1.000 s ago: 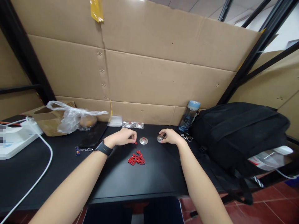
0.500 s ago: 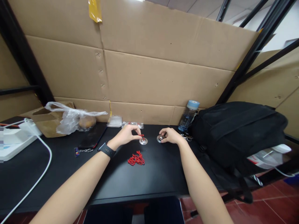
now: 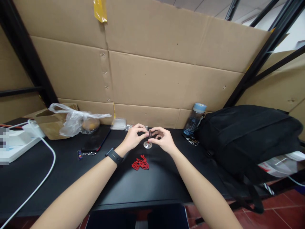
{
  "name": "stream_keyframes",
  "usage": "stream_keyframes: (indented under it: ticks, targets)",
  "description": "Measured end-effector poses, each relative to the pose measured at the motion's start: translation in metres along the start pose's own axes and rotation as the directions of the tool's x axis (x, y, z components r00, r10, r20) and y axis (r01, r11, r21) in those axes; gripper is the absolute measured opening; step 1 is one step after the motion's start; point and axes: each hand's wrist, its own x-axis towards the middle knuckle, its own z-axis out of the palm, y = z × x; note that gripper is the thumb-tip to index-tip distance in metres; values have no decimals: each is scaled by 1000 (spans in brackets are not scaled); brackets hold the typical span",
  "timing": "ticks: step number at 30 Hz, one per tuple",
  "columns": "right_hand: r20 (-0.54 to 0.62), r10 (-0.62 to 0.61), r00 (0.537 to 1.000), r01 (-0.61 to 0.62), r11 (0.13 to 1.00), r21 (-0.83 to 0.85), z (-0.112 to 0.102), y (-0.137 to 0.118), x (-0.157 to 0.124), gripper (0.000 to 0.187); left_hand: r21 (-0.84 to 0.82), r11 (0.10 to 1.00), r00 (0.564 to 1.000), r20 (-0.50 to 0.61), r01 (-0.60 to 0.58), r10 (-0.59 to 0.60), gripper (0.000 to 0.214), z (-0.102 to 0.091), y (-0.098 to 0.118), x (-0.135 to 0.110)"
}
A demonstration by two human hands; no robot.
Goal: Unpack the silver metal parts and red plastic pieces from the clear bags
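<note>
Between two hands (image 3: 132,139) (image 3: 165,140), apparently one disc (image 3: 150,134)

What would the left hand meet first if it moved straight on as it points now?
Probably the small round disc held upright in the right hand; whether the left hand touches it is unclear.

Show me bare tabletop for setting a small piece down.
Bare tabletop lies between the red cords and the front edge, and between the white cable and left forearm. Crowded: beyond the cords, with left hand, right hand, metal disc and plastic packets; to the right, with bottle and backpack.
</note>
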Motion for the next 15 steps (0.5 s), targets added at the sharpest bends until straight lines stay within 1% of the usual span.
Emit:
stream_keyframes:
  ticks: [4, 7, 10, 15]
  targets:
    - [-39, -5, 999, 5, 1000, -20, 5, 2, -1, 45, 25, 1000, 1000, -6, -13, 13, 14, 4, 1, -2]
    - [-57, 11, 998, -13, 999, -38, 4, 2, -1, 48, 48, 999, 1000, -2, -15, 15, 14, 5, 2, -2]
    - [-66, 20, 998, -21, 1000, -16, 5, 1, -1, 51, 48, 999, 1000, -23, -17, 18, 14, 6, 5, -3]
    - [-86, 50, 995, -50, 999, 2, 11, 2, -2, 40, 117, 992, 996, -74, -41, 50, 10, 8, 11, -5]
